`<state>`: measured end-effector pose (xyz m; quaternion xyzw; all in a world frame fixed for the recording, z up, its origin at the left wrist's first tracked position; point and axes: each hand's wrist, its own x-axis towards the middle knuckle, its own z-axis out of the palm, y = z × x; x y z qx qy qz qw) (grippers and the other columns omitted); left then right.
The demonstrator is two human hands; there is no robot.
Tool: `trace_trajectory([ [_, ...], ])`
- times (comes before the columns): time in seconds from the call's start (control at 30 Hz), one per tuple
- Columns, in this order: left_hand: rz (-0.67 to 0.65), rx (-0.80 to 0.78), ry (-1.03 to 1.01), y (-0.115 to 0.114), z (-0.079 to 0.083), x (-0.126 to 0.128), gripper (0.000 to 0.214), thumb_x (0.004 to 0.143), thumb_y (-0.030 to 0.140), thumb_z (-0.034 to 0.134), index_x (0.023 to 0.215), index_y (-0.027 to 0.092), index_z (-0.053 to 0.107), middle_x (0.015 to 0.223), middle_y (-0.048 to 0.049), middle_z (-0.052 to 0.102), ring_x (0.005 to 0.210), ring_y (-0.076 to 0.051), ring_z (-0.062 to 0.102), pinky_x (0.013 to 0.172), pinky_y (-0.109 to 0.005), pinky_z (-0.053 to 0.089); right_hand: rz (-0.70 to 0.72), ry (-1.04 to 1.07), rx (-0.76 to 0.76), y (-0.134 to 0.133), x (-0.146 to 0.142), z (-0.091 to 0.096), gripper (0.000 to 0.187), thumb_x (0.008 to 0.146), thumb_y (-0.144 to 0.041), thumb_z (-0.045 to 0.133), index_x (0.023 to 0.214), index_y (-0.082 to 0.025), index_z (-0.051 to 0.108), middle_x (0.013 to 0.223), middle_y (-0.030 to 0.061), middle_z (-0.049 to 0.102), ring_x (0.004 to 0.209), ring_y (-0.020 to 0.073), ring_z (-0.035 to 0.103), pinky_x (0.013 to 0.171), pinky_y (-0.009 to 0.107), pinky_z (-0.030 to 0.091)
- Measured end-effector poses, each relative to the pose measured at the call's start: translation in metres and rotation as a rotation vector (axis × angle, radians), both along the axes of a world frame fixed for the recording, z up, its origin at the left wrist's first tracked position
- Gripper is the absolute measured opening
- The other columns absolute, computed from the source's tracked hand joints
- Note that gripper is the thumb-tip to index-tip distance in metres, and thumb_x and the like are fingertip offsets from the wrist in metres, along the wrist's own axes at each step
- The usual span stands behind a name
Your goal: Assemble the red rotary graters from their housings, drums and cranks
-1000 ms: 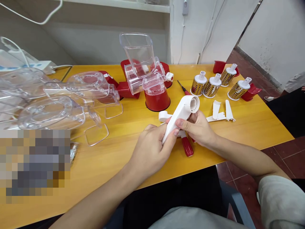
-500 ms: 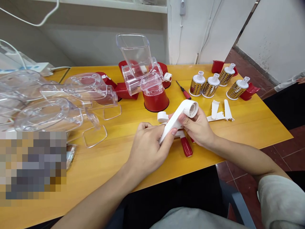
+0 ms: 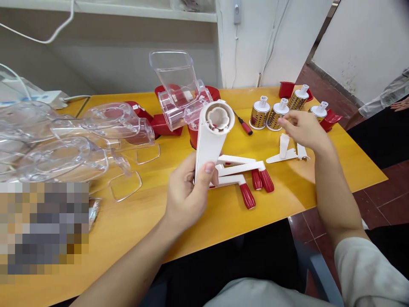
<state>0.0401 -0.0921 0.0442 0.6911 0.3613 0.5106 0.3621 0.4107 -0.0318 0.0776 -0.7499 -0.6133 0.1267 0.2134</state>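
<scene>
My left hand (image 3: 188, 192) grips a white plastic crank arm (image 3: 209, 147) by its lower end. The arm stands upright, its hollow round socket facing me. Behind it, several white crank handles with red grips (image 3: 248, 196) lie on the table, partly hidden by my left hand. My right hand (image 3: 305, 130) holds nothing, its fingers loosely bent and apart, above the thin white plastic strips (image 3: 283, 157). It overlaps the grater drums (image 3: 277, 116), which are metal with white tops; whether it touches one I cannot tell.
Clear plastic grater housings (image 3: 64, 157) crowd the left side of the yellow table (image 3: 153, 238). A clear hopper (image 3: 174, 70) stands among red bases at the back. Near the drums lies a screwdriver (image 3: 246, 127). Another person's hand (image 3: 401, 105) shows at the right edge.
My right hand has let go of the white crank arm and moved right toward the drums and strips. My left hand has tilted the arm upright, turning its socket toward me.
</scene>
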Motion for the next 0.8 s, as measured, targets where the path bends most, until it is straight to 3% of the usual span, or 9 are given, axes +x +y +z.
trace_trajectory([
  [0.07,0.001,0.002,-0.042,0.002,0.001,0.000,0.043,0.122,0.062,0.070,0.104,0.023,0.078,0.078,-0.0010,0.074,0.074,-0.018,0.066,0.073,-0.035,0.050,-0.097,-0.100,-0.110,0.007,0.024,-0.002,0.041,0.108,-0.055,0.077,0.119,-0.016,0.084,0.100,0.0127,0.082,0.099,0.0252,0.076,0.099,0.039,0.059],
  [0.13,0.024,0.000,-0.093,0.003,0.003,-0.001,0.039,0.118,0.063,0.077,0.115,0.024,0.079,0.081,-0.0011,0.077,0.076,-0.019,0.070,0.073,-0.035,0.052,-0.134,-0.170,-0.200,0.011,0.034,-0.007,0.049,0.102,-0.059,0.085,0.126,-0.017,0.085,0.108,0.0142,0.084,0.105,0.0280,0.076,0.101,0.039,0.059],
  [0.23,0.058,-0.004,-0.123,0.005,0.005,-0.004,0.041,0.115,0.065,0.081,0.126,0.025,0.078,0.076,0.0012,0.074,0.068,-0.020,0.068,0.069,-0.037,0.054,-0.141,-0.231,-0.294,0.016,0.030,-0.017,0.064,0.094,-0.064,0.093,0.138,-0.019,0.083,0.126,0.0176,0.085,0.116,0.0321,0.078,0.102,0.040,0.059],
  [0.33,0.107,-0.019,-0.087,0.005,0.009,-0.007,0.042,0.115,0.067,0.079,0.121,0.025,0.078,0.068,0.0038,0.065,0.062,-0.018,0.060,0.065,-0.037,0.052,-0.106,-0.241,-0.340,0.021,0.020,-0.024,0.065,0.092,-0.058,0.097,0.141,-0.018,0.083,0.130,0.0199,0.085,0.114,0.0327,0.079,0.099,0.039,0.060],
  [0.47,0.113,-0.065,-0.084,0.005,0.017,-0.011,0.060,0.115,0.081,0.071,0.096,0.024,0.073,0.063,0.0045,0.054,0.056,-0.014,0.049,0.057,-0.037,0.039,-0.023,-0.204,-0.309,0.024,0.016,-0.027,0.062,0.094,-0.044,0.097,0.145,-0.014,0.081,0.121,0.0180,0.086,0.109,0.0282,0.078,0.098,0.035,0.059],
  [0.6,0.116,-0.052,-0.018,0.006,0.026,-0.016,0.072,0.110,0.090,0.070,0.082,0.025,0.061,0.063,0.0040,0.050,0.057,-0.013,0.047,0.058,-0.037,0.037,0.050,-0.099,-0.269,0.024,0.013,-0.026,0.056,0.094,-0.032,0.093,0.145,-0.014,0.080,0.102,0.0083,0.082,0.089,0.0187,0.071,0.085,0.030,0.053],
  [0.8,0.118,-0.006,0.056,0.009,0.031,-0.027,0.058,0.118,0.071,0.070,0.085,0.024,0.066,0.064,0.0032,0.054,0.058,-0.014,0.050,0.058,-0.035,0.037,0.103,0.052,-0.154,0.019,0.008,-0.021,0.045,0.098,-0.034,0.087,0.139,-0.016,0.082,0.089,0.0013,0.071,0.076,0.0128,0.057,0.076,0.030,0.044],
])
